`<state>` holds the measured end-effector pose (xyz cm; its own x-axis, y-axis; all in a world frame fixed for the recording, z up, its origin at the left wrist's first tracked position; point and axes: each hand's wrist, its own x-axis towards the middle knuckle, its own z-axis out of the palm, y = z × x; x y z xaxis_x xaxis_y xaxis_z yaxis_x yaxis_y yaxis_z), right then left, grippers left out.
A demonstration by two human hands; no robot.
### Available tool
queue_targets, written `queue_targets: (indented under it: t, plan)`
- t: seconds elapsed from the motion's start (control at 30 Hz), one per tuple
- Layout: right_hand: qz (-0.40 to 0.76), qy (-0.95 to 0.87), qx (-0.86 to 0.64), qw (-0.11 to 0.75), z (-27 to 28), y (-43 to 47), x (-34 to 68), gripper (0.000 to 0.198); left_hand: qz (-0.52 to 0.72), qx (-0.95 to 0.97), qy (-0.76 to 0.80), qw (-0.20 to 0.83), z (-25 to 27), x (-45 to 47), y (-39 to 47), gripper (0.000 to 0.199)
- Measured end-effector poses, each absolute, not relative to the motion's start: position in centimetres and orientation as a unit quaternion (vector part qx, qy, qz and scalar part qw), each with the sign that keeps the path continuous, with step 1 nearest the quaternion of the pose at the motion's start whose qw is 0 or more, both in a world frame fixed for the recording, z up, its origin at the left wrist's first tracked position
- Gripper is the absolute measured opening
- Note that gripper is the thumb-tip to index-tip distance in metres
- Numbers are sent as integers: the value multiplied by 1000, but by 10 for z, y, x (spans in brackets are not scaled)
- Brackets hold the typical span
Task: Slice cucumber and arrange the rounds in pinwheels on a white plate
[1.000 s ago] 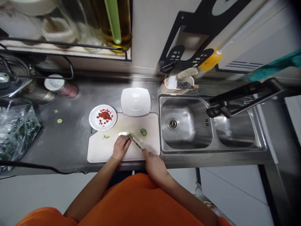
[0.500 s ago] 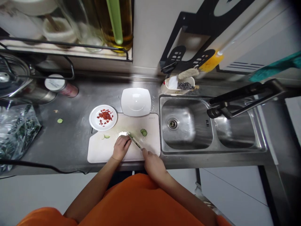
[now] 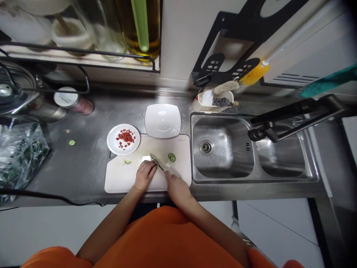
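My right hand grips the handle of a knife, its blade slanting up and left over the white cutting board. Close against the blade, my left hand has its fingers bent and pressed together on a piece of cucumber, mostly hidden beneath them. A few cucumber slices lie overlapped on the board to the right of the knife. Thin green peel-like scraps rest on its left side. Wet patches shine around the blade.
A white plate of red goji berries overlaps the board's upper left corner. Behind the board stands a square white dish. To the right is a steel double sink with a dark faucet. A plastic bag of greens lies far left.
My right hand and the knife have shifted left, bringing the blade's tip further up past my left fingertips. My left hand stays nearly in place.
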<state>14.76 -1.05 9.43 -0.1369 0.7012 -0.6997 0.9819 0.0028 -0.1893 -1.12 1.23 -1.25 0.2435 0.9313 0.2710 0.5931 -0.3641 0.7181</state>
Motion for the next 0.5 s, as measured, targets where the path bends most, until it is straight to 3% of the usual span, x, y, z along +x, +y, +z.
queue_targets:
  t: [0.5]
  plan:
    - [-346,658,635,209,95,-12,164,44,386,740,506,217,-17,-10,11,17]
